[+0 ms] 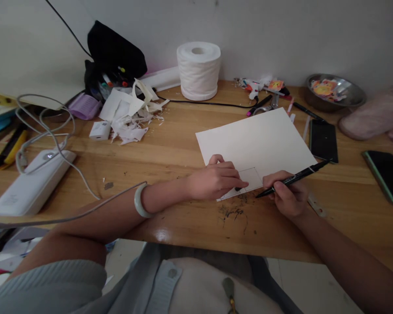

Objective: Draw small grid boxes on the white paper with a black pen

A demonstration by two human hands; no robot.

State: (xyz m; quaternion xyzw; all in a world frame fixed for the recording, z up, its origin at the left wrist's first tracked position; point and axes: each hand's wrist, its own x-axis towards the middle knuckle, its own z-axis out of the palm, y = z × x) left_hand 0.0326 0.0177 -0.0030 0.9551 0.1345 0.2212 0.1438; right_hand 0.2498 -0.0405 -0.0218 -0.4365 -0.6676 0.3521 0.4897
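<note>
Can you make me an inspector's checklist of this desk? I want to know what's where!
Surface: wooden desk, with black marks near the front edge.
Things in use: white paper with thin drawn lines; black pen.
Clutter: paper scraps, white roll, metal bowl, phone.
Hands: left hand rests on the paper; right hand holds the pen.
Cables: grey cable crosses the left forearm; black cord lies behind the paper.
Surroundings: plain wall behind.
</note>
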